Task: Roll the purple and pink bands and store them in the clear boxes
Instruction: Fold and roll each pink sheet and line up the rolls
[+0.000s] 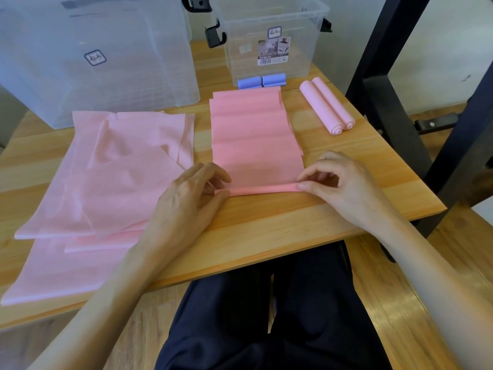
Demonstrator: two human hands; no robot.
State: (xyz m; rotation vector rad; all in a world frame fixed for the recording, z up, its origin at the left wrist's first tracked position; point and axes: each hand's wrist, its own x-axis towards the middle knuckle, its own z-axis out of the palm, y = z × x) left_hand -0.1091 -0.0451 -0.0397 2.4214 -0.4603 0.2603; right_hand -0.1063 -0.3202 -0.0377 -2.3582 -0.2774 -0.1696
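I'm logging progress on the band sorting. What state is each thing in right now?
Pink band under the hands: flat, near edge just rolled.
Left hand: pinches the roll's left end.
Right hand: pinches its right end.
Two pink rolls: rolled, on table.
Two purple rolls: rolled, outside the boxes.
Loose pink bands: unrolled, piled.
Small clear plastic box: open.

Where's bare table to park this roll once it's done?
Bare wood lies right of the flat pink band, below the two pink rolls, and along the near edge under both hands. The left is crowded by the loose pink pile; the clear boxes fill the back.
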